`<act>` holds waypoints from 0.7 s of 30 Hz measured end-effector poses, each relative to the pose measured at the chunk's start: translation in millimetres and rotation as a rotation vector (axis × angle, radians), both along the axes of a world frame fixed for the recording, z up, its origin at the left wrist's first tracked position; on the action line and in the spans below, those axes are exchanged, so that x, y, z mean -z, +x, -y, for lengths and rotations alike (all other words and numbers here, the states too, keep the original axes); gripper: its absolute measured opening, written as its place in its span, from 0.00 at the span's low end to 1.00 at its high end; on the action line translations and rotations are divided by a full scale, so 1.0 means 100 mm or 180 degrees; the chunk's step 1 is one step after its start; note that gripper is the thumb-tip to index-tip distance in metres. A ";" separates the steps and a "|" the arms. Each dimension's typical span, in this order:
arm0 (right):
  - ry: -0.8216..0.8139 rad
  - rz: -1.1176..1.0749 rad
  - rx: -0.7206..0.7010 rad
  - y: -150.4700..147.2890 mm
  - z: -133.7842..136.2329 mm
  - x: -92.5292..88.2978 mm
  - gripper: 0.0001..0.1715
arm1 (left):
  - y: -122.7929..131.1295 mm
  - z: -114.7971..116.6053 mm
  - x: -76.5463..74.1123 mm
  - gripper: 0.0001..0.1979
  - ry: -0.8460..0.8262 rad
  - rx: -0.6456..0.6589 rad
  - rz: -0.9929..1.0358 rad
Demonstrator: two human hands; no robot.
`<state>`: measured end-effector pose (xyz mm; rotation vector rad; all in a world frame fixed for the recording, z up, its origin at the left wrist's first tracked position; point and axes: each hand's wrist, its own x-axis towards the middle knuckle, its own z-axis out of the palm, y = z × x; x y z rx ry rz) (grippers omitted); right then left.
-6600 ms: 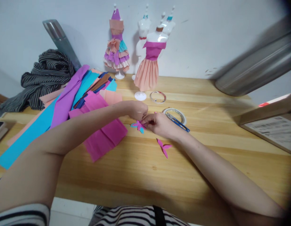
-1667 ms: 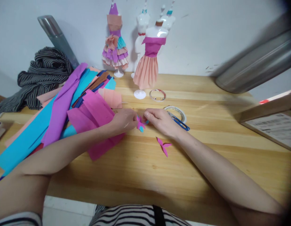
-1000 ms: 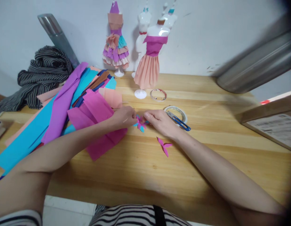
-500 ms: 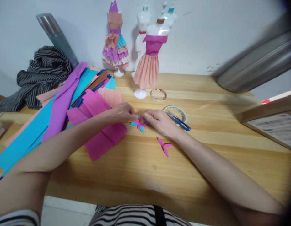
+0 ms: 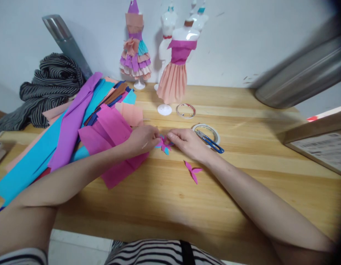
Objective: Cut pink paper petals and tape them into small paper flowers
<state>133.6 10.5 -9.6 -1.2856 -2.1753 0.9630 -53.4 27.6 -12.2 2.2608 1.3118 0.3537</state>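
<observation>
A small paper flower [image 5: 164,144] with pink and blue petals lies on the wooden table [image 5: 170,198] between my hands. My left hand [image 5: 142,138] pinches its left side with curled fingers. My right hand [image 5: 188,142] has its fingers closed on the flower's right side. A loose pink petal piece [image 5: 192,171] lies on the table just in front of my right wrist. Blue scissors [image 5: 210,142] rest across a white tape roll [image 5: 207,130] beside my right hand.
Sheets of pink, purple, blue and peach paper [image 5: 76,121] are piled at the left. Three mannequins stand by the wall, two in paper dresses [image 5: 135,55] [image 5: 174,73]. A clear tape ring [image 5: 185,110], a striped cloth [image 5: 49,88] and a cardboard box [image 5: 319,145] are nearby.
Both hands stay on the flower, with the left fingers shifting slightly around its left petals. Nothing else has moved.
</observation>
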 end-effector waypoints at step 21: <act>0.0020 -0.0018 0.0147 0.00 -0.01 0.05 0.22 | 0.03 -0.07 0.12 0.08 -0.0489 -0.0056 0.0237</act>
